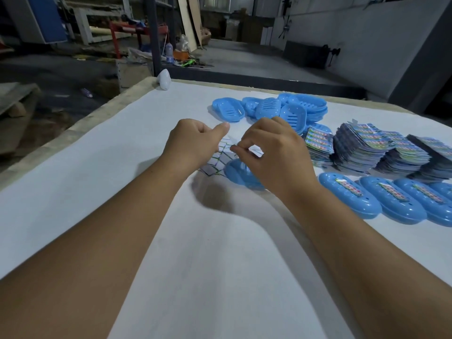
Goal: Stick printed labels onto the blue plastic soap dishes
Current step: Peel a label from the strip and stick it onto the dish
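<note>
A: Workshop setting; white-covered table (97,172) serves as bench, dim factory floor behind it.

B: Landmark?

A: Blue soap dish (241,173), dome side up, unlabelled, at table centre. Right of it: a row of labelled dishes (349,195). Beyond-right: stacks of printed label sheets (362,148). Beyond: a pile of bare dishes (271,108).

B: Hands?

A: Left hand (193,143) grips a label sheet (220,157) just above-left of the dish, fingers curled under, thumb out. Right hand (276,152) pinches at the sheet edge, thumb and forefinger closed; whether a label is lifted, cannot tell.

B: Handling?

A: Judged: labels thin, floppy, tacky, so hold by a corner. Dish light, rigid, slick; may slide under pressure. Right wrist overhangs the dish; nothing else obstructs.
</note>
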Demonstrator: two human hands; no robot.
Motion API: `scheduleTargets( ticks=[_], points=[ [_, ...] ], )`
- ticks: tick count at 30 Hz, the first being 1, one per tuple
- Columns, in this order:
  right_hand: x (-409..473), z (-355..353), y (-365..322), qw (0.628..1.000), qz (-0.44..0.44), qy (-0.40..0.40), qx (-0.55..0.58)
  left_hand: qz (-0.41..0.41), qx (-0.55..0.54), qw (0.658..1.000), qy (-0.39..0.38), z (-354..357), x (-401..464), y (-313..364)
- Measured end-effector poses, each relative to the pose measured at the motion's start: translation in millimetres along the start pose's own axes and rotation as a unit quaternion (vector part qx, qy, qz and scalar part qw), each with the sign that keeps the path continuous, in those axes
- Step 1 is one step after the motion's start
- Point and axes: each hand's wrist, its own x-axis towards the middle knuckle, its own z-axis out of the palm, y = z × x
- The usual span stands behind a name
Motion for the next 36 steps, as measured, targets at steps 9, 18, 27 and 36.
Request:
scheduleTargets(
  ticks=[9, 18, 27, 36],
  points=[
    [1, 4, -3, 0.998, -0.063, -0.006, 0.011, -0.029, -0.028, 0.998, -0.042, -3, 3, 3],
    [0, 1, 6, 0.9, 0.353, -0.027, 0.255, 0.027, -0.072, 0.995, -0.068, 1, -2, 3],
    [0, 2, 12, 0.847, 0.414, -0.009, 0.333, 0.029, -0.063, 0.997, -0.034, 3, -6, 6],
    [0, 0, 10, 0.852, 0.419, -0.039, 0.311, 0.035, -0.032, 0.998, -0.041, 1, -7, 6]
  ],
)
